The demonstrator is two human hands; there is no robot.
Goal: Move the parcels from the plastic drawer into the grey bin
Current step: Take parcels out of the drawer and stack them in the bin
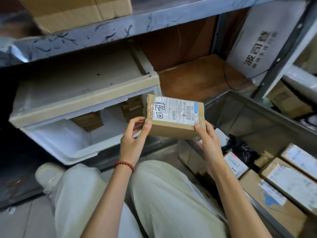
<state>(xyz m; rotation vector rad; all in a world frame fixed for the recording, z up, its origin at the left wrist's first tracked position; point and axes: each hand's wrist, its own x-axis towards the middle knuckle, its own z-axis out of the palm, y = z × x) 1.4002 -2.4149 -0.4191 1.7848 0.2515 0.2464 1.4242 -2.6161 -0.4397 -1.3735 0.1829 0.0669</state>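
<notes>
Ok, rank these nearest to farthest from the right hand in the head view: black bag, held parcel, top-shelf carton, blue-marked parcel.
1. Held parcel, gripped by the right hand.
2. Black bag, just to its right in the grey bin.
3. Blue-marked parcel, lower right in the bin.
4. Top-shelf carton, far upper left.

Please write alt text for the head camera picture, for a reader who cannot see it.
The left hand and the right hand hold a labelled cardboard parcel between them. On the left, the open plastic drawer contains more brown boxes; on the right, the grey bin already holds several parcels.
</notes>
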